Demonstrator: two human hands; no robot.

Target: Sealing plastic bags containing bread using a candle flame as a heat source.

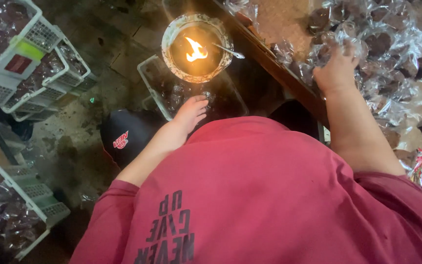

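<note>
Dim room, stained concrete floor (98, 54). Right hand (337, 68) fingers buried in clear plastic packets (391, 44) on brown counter (279, 19), grip unclear; left hand (190, 113) fingers loosely extended, empty, over clear plastic tub (157, 83).

The wrappers (391, 54) heaped on the counter (282, 22) are clear, glossy, crinkled plastic. The counter's edge looks like dark wood. The baskets (35, 63) are white matt plastic mesh. The bowl (196, 46) holding flame has a rough, crusted rim. The shirt (269, 195) is soft matt red cloth.

Left hand (190, 113) over clear tray (148, 78) below flame bowl (172, 36); right hand (336, 71) on wrapped pieces (391, 44).
</note>
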